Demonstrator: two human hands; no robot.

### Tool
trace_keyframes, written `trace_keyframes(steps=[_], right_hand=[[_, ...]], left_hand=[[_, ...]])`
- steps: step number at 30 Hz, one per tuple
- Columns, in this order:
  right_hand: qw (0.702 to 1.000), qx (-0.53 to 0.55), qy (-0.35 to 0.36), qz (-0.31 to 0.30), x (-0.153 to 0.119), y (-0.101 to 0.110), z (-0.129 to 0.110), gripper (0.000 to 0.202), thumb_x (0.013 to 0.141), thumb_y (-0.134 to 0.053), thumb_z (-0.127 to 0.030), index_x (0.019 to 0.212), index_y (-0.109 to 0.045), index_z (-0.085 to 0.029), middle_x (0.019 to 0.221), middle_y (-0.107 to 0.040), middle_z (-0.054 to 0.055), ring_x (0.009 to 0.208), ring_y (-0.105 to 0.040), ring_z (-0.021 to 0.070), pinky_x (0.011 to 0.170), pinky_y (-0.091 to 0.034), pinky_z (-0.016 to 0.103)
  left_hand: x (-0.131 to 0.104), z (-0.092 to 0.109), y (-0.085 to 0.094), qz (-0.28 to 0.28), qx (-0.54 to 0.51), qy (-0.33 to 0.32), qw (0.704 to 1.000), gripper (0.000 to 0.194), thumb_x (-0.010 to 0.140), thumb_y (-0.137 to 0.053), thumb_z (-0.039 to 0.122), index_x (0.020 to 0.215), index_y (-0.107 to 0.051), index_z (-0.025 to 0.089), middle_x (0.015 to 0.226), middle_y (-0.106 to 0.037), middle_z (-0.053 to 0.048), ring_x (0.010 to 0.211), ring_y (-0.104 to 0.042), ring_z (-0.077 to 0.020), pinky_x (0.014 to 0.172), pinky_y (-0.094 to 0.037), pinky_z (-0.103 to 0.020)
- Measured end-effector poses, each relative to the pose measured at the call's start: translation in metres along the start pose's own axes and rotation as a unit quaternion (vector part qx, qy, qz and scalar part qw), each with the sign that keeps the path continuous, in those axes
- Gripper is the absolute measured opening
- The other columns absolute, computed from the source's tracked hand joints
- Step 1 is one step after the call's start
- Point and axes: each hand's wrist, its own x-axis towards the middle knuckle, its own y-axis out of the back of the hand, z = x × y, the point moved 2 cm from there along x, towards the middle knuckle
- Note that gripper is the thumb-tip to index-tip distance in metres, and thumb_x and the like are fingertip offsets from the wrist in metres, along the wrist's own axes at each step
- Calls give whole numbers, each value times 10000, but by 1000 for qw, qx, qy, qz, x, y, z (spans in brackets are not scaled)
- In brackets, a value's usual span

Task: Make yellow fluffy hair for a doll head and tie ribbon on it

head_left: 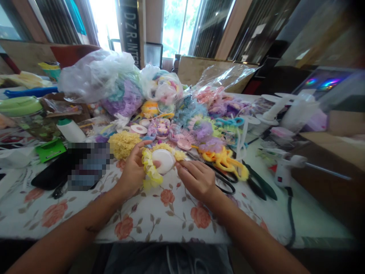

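Over the flowered cloth (168,207) I hold a white round disc (163,160) edged with yellow ruffled lace trim (150,169). My left hand (132,165) grips it from the left, with the thumb near the disc and a finger stretched over the top. Part of the trim hangs below the disc on that side. At the right edge, the fingers of my right hand (198,177) pinch the yellow trim; their tips are partly hidden. Just behind my left hand sits a bunch of yellow fluffy trim (124,142).
Scissors (226,184) and fuzzy orange-yellow strips (222,159) lie right of my hands. Farther right is a glue gun (285,171) with its cord. A thread cone (71,130) and a pixelated patch (91,167) are left. Bagged pastel trims (122,93) pile up behind.
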Motion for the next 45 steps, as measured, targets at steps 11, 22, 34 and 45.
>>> trace_keyframes(steps=[11, 22, 34, 45], right_hand=[[968, 115, -214, 66, 12, 1, 0, 161, 822, -602, -184, 972, -656, -206, 807, -673, 55, 726, -620, 177, 681, -509, 322], [870, 253, -424, -10, 7, -16, 6, 172, 781, -636, -322, 719, -677, -166, 626, -664, 20, 517, -555, 136, 499, -465, 254], [877, 297, -375, 50, 12, 7, 20, 222, 849, -585, -327, 1039, -640, -227, 1020, -660, 69, 893, -629, 203, 741, -525, 324], [912, 319, -230, -118, 18, -4, -4, 431, 884, -552, -325, 1307, -516, -247, 1386, -460, 103, 1321, -394, 252, 1088, -345, 427]], left_hand=[[5, -1, 9, 34, 276, -185, 942, 535, 694, -706, 186, 1200, -540, 246, 1189, -576, -57, 1085, -563, -221, 937, -468, -365], [-2, -6, 8, 21, 296, -235, 925, 509, 761, -664, 200, 1241, -512, 270, 1228, -569, -61, 1132, -541, -221, 964, -447, -359], [1, -8, 7, -10, 239, -157, 958, 571, 708, -715, 217, 1241, -517, 276, 1176, -565, -66, 1074, -558, -239, 926, -458, -369], [-6, -6, 0, -77, 201, -150, 965, 591, 736, -727, 312, 1273, -481, 304, 1302, -523, -74, 1197, -508, -260, 991, -443, -396]])
